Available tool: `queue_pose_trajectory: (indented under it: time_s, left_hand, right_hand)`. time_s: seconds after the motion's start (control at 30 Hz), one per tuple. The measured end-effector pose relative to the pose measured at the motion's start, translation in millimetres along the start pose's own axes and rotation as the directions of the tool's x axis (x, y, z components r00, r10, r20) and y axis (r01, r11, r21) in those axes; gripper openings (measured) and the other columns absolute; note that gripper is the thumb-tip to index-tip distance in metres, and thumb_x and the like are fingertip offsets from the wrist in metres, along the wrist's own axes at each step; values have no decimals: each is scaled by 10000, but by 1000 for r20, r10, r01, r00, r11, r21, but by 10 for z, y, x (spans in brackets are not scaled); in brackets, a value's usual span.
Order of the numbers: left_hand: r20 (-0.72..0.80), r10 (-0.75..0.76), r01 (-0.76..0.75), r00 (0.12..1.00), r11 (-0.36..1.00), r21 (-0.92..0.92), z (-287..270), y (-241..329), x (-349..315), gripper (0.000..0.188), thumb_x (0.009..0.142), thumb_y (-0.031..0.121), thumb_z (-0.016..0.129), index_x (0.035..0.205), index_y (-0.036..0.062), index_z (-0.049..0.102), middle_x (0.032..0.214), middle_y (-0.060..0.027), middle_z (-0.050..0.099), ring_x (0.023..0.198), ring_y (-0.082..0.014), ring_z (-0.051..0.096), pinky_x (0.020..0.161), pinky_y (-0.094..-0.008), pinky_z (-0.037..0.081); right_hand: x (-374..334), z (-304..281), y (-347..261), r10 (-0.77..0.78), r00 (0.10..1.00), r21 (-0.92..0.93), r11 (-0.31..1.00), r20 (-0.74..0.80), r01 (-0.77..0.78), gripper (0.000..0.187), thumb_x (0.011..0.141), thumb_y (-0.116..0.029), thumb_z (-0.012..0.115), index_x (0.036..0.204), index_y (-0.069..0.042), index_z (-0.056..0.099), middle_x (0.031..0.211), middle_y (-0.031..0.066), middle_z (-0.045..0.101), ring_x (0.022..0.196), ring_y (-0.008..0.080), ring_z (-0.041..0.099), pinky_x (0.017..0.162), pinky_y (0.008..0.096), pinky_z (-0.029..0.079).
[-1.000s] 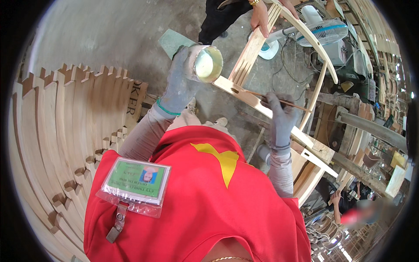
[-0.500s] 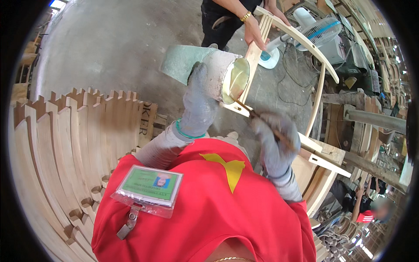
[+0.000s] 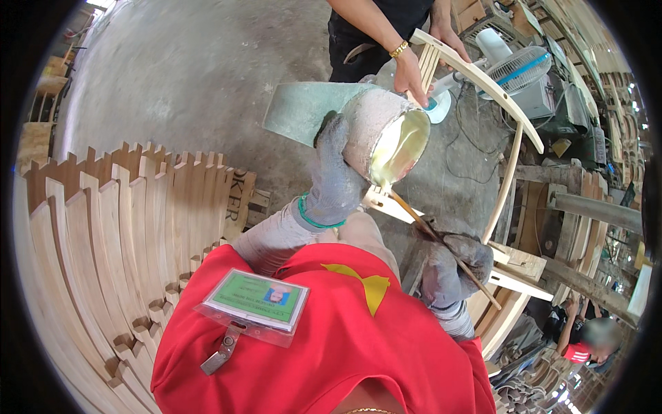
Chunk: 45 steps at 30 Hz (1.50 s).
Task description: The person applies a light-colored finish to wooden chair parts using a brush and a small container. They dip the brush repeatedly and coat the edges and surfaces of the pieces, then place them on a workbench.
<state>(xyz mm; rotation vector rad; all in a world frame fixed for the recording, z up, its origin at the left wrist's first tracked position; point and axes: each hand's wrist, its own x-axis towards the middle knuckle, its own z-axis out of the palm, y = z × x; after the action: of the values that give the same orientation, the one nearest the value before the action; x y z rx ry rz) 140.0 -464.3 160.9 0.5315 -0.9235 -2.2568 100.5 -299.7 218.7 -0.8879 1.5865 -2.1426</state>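
My left hand (image 3: 334, 169), in a grey glove, grips a crusted whitish can (image 3: 376, 114) from below and beside it. The can is tilted with its mouth toward me, and creamy pale glue-like liquid (image 3: 398, 148) shows inside. A pale green curved piece (image 3: 303, 110) juts from the can's far left side. My right hand (image 3: 455, 268), in a stained grey glove, is closed round a thin wooden stick (image 3: 476, 278). The stick's upper end, coated pale, meets the can's lower rim. Beyond the can stands a curved wooden chair frame (image 3: 483, 79), partly hidden by it.
A co-worker's hands (image 3: 412, 76) hold the chair frame at the top. Behind it are a standing fan (image 3: 518, 69) and a loose cable. Stacked curved wooden parts (image 3: 103, 234) fill the left. Wooden pieces (image 3: 510, 283) lie right of my right hand; another person (image 3: 583, 338) is farther right.
The can has shifted right and its mouth has turned more toward me. My right hand has moved down and right, drawing the stick back toward the rim.
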Motion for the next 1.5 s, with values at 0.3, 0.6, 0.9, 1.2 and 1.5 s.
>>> queue_pose_trajectory:
  time_s: [0.3, 0.6, 0.9, 1.2, 1.5]
  left_hand:
    - [189, 1, 86, 982, 888, -452, -152, -164, 468, 561, 959, 442, 285, 1324, 21, 354, 1274, -141, 467, 1169, -247, 495, 952, -370, 451]
    - [-14, -62, 54, 998, 939, -340, -167, -186, 392, 677, 730, 173, 694, 1293, 62, 335, 1289, -157, 463, 1220, -278, 449, 999, -421, 379]
    - [94, 345, -94, 934, -16, 995, -919, -377, 39, 716, 609, 213, 856, 1163, 19, 445, 1118, -125, 559, 1015, -278, 554, 889, -377, 428]
    - [-93, 141, 15, 986, 475, 880, -714, -440, -47, 571, 661, 141, 812, 1127, 21, 505, 1101, -116, 565, 1013, -235, 567, 855, -333, 448]
    - [-174, 76, 96, 982, 595, 798, -923, -629, -114, 678, 657, 117, 817, 1182, 22, 397, 1164, -131, 523, 1049, -227, 549, 879, -349, 451]
  right_hand:
    - [859, -92, 298, 513, 793, 338, 848, -327, -409, 91, 870, -55, 566, 905, 28, 551, 826, 124, 614, 728, 191, 634, 630, 321, 579]
    - [2207, -944, 992, 550, 809, 579, 736, -207, -352, 152, 909, -135, 559, 958, 9, 563, 816, 84, 610, 714, 152, 625, 588, 271, 570]
    - [3316, -1418, 1939, 69, 954, -89, 991, -291, -99, 146, 830, -89, 633, 850, 54, 611, 791, 105, 639, 660, 147, 618, 593, 274, 544]
    - [3456, -1503, 2305, 63, 949, -233, 963, -309, -140, 200, 801, -132, 663, 839, 63, 635, 769, 97, 659, 656, 155, 611, 611, 275, 506]
    - [3557, -1270, 2372, -235, 969, -680, 723, -79, 120, 213, 809, -155, 651, 899, 38, 638, 811, 122, 674, 651, 185, 628, 617, 297, 487]
